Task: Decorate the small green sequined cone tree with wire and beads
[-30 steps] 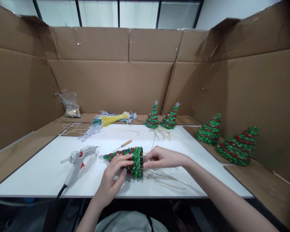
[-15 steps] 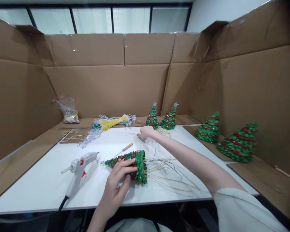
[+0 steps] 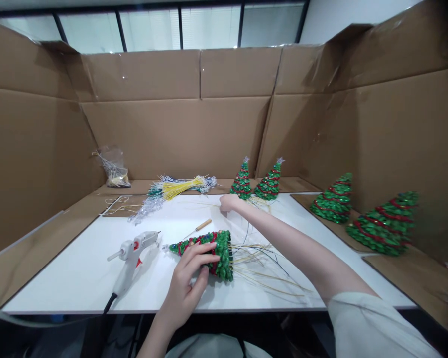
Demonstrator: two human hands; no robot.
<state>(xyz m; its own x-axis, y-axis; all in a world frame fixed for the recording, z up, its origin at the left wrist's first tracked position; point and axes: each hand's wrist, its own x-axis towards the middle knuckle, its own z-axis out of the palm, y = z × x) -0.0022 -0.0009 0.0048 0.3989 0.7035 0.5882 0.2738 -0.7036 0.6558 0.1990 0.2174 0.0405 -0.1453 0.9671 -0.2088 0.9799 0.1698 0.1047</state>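
Observation:
A green beaded Christmas tree (image 3: 212,248) with red bands lies on its side on the white table (image 3: 78,268), thin wire stems (image 3: 261,268) trailing from its base. My left hand (image 3: 188,283) is wrapped over the tree's wide end and holds it down. My right hand (image 3: 229,203) is stretched far forward, its fingers pinched together on a loose thin wire lying on the table, just left of two small upright trees (image 3: 256,183).
A white glue gun (image 3: 132,253) with a black cord lies left of the tree. A wooden-handled awl (image 3: 199,227) lies behind it. Bundles of yellow, green and silver wire stems (image 3: 171,189) sit at the back. Two larger trees (image 3: 358,214) stand at right. Cardboard walls surround the table.
My right hand left the tree's base and reached forward to the far part of the table. The left hand stayed on the tree.

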